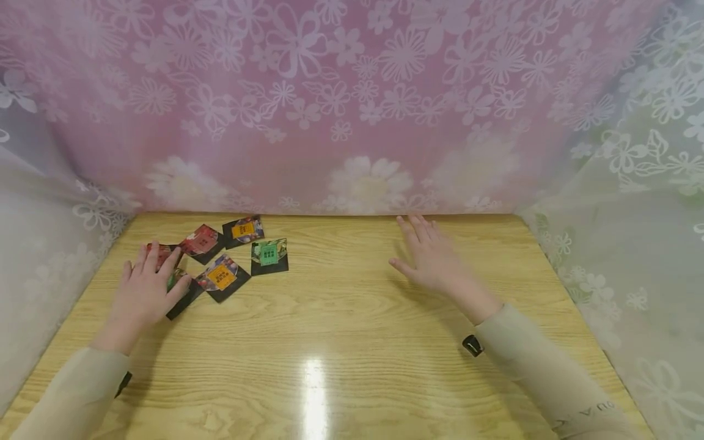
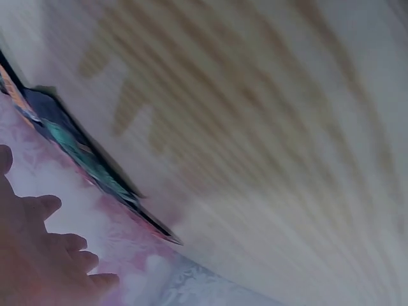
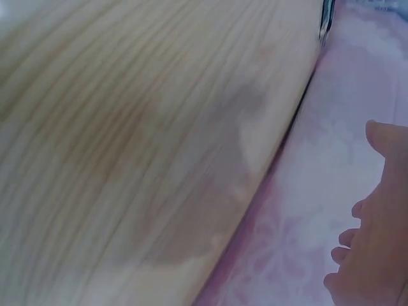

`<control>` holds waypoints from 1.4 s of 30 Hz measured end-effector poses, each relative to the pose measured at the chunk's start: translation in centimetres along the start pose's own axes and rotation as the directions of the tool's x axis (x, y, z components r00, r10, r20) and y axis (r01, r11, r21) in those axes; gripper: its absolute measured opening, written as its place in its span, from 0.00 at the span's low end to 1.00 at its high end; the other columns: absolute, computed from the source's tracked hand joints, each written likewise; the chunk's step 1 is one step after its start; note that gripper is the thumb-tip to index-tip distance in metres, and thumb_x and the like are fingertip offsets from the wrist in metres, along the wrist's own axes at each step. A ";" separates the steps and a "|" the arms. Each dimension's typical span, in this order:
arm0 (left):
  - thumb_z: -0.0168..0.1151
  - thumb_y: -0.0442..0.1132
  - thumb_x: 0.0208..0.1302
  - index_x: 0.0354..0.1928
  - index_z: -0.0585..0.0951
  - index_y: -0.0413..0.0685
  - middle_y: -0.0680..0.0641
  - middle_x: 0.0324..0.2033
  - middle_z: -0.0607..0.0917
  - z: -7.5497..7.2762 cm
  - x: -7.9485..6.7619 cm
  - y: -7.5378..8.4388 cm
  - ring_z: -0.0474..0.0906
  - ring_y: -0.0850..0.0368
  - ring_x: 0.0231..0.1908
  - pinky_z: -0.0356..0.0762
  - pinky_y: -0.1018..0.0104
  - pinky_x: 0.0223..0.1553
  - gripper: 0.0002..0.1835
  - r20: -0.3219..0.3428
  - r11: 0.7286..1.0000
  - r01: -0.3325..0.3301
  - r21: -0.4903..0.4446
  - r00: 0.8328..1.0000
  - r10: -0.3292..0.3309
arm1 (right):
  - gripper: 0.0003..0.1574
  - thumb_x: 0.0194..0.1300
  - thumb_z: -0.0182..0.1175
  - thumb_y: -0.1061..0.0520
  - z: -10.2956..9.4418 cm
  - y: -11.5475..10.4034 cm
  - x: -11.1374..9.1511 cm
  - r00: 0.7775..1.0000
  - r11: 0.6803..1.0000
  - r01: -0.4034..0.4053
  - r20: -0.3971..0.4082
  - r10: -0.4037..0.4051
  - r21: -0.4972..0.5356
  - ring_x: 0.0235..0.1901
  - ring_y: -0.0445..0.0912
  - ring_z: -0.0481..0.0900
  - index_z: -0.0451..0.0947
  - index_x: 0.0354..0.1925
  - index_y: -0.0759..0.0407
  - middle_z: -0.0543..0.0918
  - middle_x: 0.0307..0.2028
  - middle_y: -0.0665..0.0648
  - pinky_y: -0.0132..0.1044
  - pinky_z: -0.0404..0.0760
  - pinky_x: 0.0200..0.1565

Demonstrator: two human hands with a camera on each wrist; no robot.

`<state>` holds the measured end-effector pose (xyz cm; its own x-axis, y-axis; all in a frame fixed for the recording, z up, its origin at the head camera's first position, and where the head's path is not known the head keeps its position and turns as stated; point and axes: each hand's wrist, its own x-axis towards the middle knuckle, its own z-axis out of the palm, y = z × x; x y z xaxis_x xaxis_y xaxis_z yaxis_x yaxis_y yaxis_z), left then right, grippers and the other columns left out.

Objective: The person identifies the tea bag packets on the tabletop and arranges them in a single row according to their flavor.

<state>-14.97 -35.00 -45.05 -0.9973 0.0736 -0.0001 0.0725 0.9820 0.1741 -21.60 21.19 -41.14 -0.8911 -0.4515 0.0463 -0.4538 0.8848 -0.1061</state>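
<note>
My left hand (image 1: 144,293) is spread over two small square packets at the left of the table. One, a red packet (image 1: 161,252), is partly covered by its fingers; the other, a dark packet (image 1: 186,300) with a bit of green, lies by the thumb. In the left wrist view the left hand (image 2: 48,258) has its fingers apart and seems held above the table; contact with a packet cannot be told. My right hand (image 1: 433,260) is over the right half, fingers extended and thumb out, holding nothing. The right wrist view shows the right hand (image 3: 373,242) likewise spread.
Close by lie another red packet (image 1: 202,242), two orange-labelled packets (image 1: 222,278) and a green-labelled packet (image 1: 269,255). The wooden table (image 1: 352,318) ends at a pink flowered curtain (image 1: 308,140). Pale flowered curtains (image 1: 621,244) hang at both sides.
</note>
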 end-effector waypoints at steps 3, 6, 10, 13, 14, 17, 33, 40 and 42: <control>0.38 0.64 0.85 0.83 0.53 0.34 0.18 0.79 0.45 0.1 0.1 -0.7 0.37 0.18 0.80 0.40 0.17 0.76 0.44 0.014 1.000 0.008 -0.004 1.000 -0.008 | 0.61 0.79 0.56 0.34 0.7 -1.6 1.1 0.999 0.999 0.045 0.003 -0.045 0.009 0.86 0.62 0.41 0.35 0.87 0.59 0.42 0.86 0.67 0.63 0.44 0.86; 0.37 0.63 0.85 0.83 0.54 0.33 0.18 0.79 0.45 0.1 0.3 -1.4 0.37 0.18 0.80 0.40 0.17 0.76 0.43 0.018 1.000 0.016 -0.010 1.000 -0.016 | 0.60 0.80 0.55 0.34 1.2 -3.3 2.0 0.996 0.996 0.084 0.008 -0.084 0.019 0.86 0.61 0.41 0.36 0.87 0.58 0.41 0.87 0.65 0.61 0.44 0.86; 0.37 0.61 0.86 0.82 0.55 0.33 0.17 0.78 0.47 0.1 0.4 -2.4 0.39 0.17 0.80 0.43 0.18 0.76 0.41 0.018 1.000 0.023 -0.011 1.000 -0.023 | 0.58 0.81 0.53 0.33 1.9 -5.1 3.2 0.991 0.991 0.130 0.013 -0.131 0.023 0.87 0.59 0.41 0.36 0.87 0.59 0.40 0.87 0.64 0.59 0.45 0.86; 0.35 0.60 0.87 0.81 0.56 0.30 0.17 0.78 0.48 0.0 0.7 -3.2 0.41 0.17 0.79 0.45 0.19 0.76 0.41 0.017 1.000 0.015 -0.001 1.000 -0.015 | 0.58 0.81 0.52 0.33 2.3 -6.4 4.1 0.986 0.986 0.166 0.017 -0.167 0.020 0.86 0.59 0.43 0.38 0.87 0.61 0.42 0.87 0.64 0.57 0.47 0.86; 0.35 0.59 0.87 0.81 0.56 0.29 0.17 0.78 0.48 0.0 0.8 -3.4 0.41 0.17 0.79 0.46 0.19 0.76 0.40 0.020 1.000 0.011 -0.002 1.000 -0.011 | 0.58 0.81 0.52 0.33 2.4 -6.8 4.4 0.984 0.984 0.178 0.022 -0.178 0.015 0.86 0.59 0.44 0.39 0.86 0.62 0.43 0.86 0.64 0.57 0.47 0.86; 0.35 0.55 0.88 0.80 0.56 0.27 0.17 0.78 0.49 -0.2 1.1 -4.1 0.42 0.17 0.79 0.47 0.19 0.75 0.38 0.027 1.000 -0.017 0.007 1.000 0.017 | 0.56 0.81 0.52 0.34 2.7 -8.1 5.3 0.976 0.976 0.218 0.029 -0.218 0.003 0.86 0.60 0.48 0.42 0.86 0.64 0.48 0.86 0.65 0.57 0.49 0.86; 0.34 0.49 0.89 0.81 0.52 0.26 0.17 0.78 0.50 -0.2 2.8 -7.1 0.44 0.17 0.78 0.50 0.22 0.76 0.35 0.139 0.990 -0.131 0.045 0.983 0.124 | 0.50 0.84 0.46 0.34 5.7 -14.3 10.2 0.923 0.926 0.374 0.111 -0.368 -0.040 0.86 0.55 0.48 0.45 0.86 0.60 0.50 0.86 0.60 0.52 0.48 0.87; 0.35 0.45 0.89 0.80 0.54 0.24 0.17 0.77 0.53 -0.4 2.9 -7.0 0.52 0.17 0.76 0.54 0.22 0.75 0.33 0.176 0.991 -0.130 0.029 0.977 0.123 | 0.47 0.85 0.44 0.36 6.0 -16.6 12.0 0.905 0.914 0.404 0.162 -0.394 -0.030 0.86 0.53 0.47 0.46 0.86 0.57 0.49 0.86 0.58 0.47 0.46 0.87; 0.35 0.44 0.89 0.81 0.53 0.25 0.18 0.78 0.51 -0.4 3.0 -6.9 0.51 0.17 0.76 0.54 0.22 0.75 0.33 0.184 0.992 -0.123 0.017 0.976 0.118 | 0.45 0.86 0.42 0.38 6.2 -17.3 12.4 0.896 0.907 0.419 0.182 -0.405 -0.045 0.87 0.51 0.46 0.45 0.87 0.56 0.49 0.87 0.57 0.45 0.45 0.87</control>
<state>-18.42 -41.64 -45.85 -0.9623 0.2195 -0.1603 0.1949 0.9683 0.1560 -24.81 -0.41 -44.90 -0.6133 -0.7840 -0.0959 -0.7854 0.6182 -0.0317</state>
